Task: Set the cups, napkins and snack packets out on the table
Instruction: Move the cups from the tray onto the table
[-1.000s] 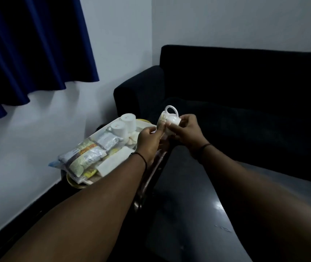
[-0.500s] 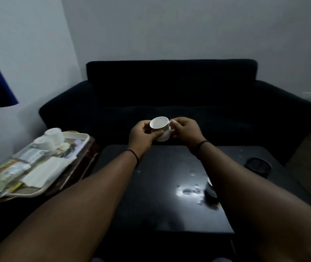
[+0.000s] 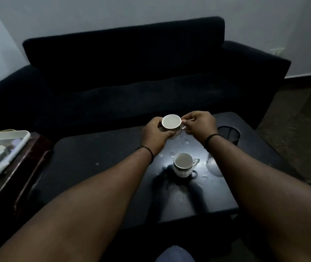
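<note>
While both hands hold the cup [image 3: 171, 124] over the far part of the table [image 3: 94, 159], the main risk is a hard or tilted landing. Dim light, dark glossy top; from this view I cannot tell whether the cup's base is touching the table yet. If released early it could drop, tip or chip.

Second risk: the tabletop shows pale smears or droplets around the near cup [image 3: 182, 164], possibly moisture. A cup set on a wet patch may slide. Cause would be letting go before it sits flat.

Third: a dark mesh holder [image 3: 228, 134] stands just right of the right hand [image 3: 198, 125]. A wide withdrawal of that hand could knock it.

Grip state: left hand [image 3: 153, 136] curls round the cup's left side and underside, fingers wrapped beneath. Right hand pinches at the handle side; the handle itself is mostly hidden, so exact finger placement cannot be told. Cup sits upright between the two hands, mouth up, empty.

Position relative to near cup: held cup is beyond it, slightly left, well apart. Near cup stands upright on the table, handle to the right.

Tray [image 3: 21, 136] with napkins and packets, only partly in frame, lies far left of the near cup, off the table. Judgement: task is early; napkins and packets not yet set out.
</note>
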